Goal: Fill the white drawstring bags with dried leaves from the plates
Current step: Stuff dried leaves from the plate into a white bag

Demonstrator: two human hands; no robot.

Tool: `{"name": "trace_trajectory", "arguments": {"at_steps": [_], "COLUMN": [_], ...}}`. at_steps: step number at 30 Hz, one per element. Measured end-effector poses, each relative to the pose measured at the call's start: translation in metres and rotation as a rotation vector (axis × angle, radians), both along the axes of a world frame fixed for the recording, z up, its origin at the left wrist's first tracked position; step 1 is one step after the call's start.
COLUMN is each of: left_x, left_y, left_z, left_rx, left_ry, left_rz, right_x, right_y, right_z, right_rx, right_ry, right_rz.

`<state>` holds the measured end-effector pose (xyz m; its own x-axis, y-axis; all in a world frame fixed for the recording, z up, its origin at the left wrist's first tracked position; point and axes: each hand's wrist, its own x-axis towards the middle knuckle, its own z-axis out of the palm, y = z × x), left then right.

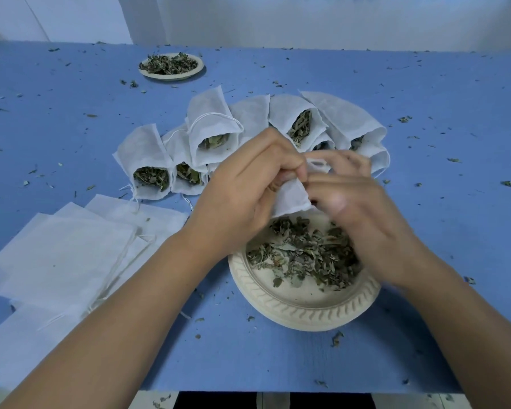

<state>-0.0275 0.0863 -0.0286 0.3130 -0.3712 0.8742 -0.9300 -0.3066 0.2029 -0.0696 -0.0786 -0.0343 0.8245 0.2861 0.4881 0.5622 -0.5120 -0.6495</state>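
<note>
A white drawstring bag (pixel 292 196) hangs between both hands above a cream plate (pixel 304 311) that holds dried leaves (pixel 304 255). My left hand (pixel 242 190) grips the bag's left edge with curled fingers. At the bag's top right, my right hand (pixel 357 202) is blurred and pinches the mouth. Whether leaves are inside this bag is hidden. Several filled bags (pixel 210 128) lie in an arc behind the hands, leaves showing at their mouths.
Flat white bags (pixel 68 249) are stacked at the left on the blue table (pixel 425 98). A second plate of leaves (pixel 171 66) stands at the back left. Leaf crumbs are scattered over the table. The table's front edge runs just below my forearms.
</note>
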Motion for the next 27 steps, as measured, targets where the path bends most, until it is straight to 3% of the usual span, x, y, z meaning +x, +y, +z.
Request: {"name": "trace_trajectory", "arguments": {"at_steps": [2, 4, 8, 10, 14, 20, 24, 27], "left_x": [0.002, 0.004, 0.004, 0.005, 0.006, 0.006, 0.006, 0.006], "left_y": [0.002, 0.004, 0.004, 0.005, 0.005, 0.004, 0.004, 0.004], "left_z": [0.001, 0.002, 0.001, 0.001, 0.001, -0.001, -0.001, -0.001], "left_rx": [-0.013, -0.038, -0.064, -0.066, -0.102, -0.092, -0.09, -0.085], "left_ry": [-0.002, 0.008, 0.021, 0.019, 0.024, 0.023, 0.022, 0.016], "left_rz": [0.045, 0.077, 0.092, 0.087, 0.095, 0.097, 0.094, 0.093], "right_x": [-0.001, -0.005, -0.007, -0.008, -0.006, -0.006, -0.005, -0.006], "right_y": [-0.012, -0.027, -0.025, -0.017, -0.016, -0.006, -0.008, -0.013], "right_z": [0.01, 0.018, 0.013, 0.011, 0.014, 0.006, 0.008, 0.012], "right_rx": [0.279, 0.378, -0.053, -0.156, -0.131, -0.432, -0.346, -0.155], "right_ry": [-0.057, -0.013, 0.473, 0.559, 0.376, 0.3, 0.215, 0.186], "right_rz": [0.009, 0.013, 0.145, 0.209, 0.183, 0.316, 0.269, 0.281]}}
